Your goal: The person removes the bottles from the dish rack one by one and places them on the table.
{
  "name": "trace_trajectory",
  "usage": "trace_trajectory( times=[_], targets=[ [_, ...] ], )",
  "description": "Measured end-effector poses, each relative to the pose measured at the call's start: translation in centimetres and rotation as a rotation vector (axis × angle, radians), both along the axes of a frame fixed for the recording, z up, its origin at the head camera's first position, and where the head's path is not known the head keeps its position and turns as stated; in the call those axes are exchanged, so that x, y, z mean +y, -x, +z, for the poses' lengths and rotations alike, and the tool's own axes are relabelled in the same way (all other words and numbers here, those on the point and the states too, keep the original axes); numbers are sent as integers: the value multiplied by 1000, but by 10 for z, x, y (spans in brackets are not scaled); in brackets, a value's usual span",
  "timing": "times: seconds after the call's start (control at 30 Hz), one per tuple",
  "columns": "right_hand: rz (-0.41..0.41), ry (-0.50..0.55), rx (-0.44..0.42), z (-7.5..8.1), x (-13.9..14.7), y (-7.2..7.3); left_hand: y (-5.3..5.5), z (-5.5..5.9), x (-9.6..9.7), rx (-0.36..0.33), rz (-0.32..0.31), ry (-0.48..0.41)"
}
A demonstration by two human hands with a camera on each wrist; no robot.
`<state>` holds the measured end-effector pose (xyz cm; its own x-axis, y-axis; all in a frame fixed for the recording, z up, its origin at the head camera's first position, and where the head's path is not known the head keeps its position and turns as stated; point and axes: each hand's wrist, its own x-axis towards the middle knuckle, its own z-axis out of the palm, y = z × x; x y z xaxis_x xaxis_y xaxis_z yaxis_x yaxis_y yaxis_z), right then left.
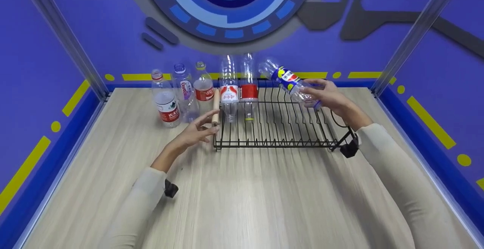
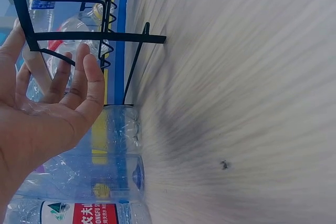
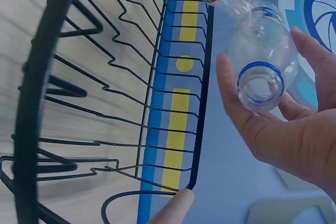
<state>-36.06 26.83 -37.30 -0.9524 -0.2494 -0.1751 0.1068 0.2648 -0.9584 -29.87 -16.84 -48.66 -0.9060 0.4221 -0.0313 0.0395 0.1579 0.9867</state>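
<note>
My right hand (image 1: 329, 96) grips the neck end of a clear plastic bottle (image 1: 288, 78) with a blue and yellow label. The bottle tilts neck-down above the right part of a black wire dish rack (image 1: 280, 143); its blue-ringed open mouth shows in the right wrist view. My left hand (image 1: 194, 130) is at the rack's left end, loosely bent fingers against the wooden handle (image 1: 216, 107). Two upside-down bottles stand in the rack's left side: one with a white-and-red label (image 1: 229, 93), another with a red label (image 1: 248, 91).
Left of the rack, three capless bottles stand upright on the wooden table (image 1: 242, 203): a red-and-white labelled one (image 1: 166, 105), a purple-labelled one (image 1: 186, 90) and a red-labelled one (image 1: 204, 86). A blue patterned wall (image 1: 113, 41) rises behind.
</note>
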Motion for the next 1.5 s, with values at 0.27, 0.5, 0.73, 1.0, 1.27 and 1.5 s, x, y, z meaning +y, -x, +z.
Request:
trace_trajectory(
  times=[0.27, 0.5, 0.73, 1.0, 1.27, 1.5],
  targets=[
    [94, 22, 37, 0, 5, -8, 1, 0, -1, -1, 3, 26],
    [252, -72, 74, -1, 3, -11, 0, -1, -1, 6, 10, 34],
    [394, -91, 107, -5, -8, -17, -2, -1, -8, 16, 16, 56],
    [536, -47, 106, -7, -10, -27, -3, 9, -11, 154, 12, 135],
    [569, -125, 160, -4, -10, -35, -17, 51, -10, 381, 161, 241],
    [601, -157, 172, 1, -19, -43, -35, 80, 7, 376, -87, 252]
  ],
)
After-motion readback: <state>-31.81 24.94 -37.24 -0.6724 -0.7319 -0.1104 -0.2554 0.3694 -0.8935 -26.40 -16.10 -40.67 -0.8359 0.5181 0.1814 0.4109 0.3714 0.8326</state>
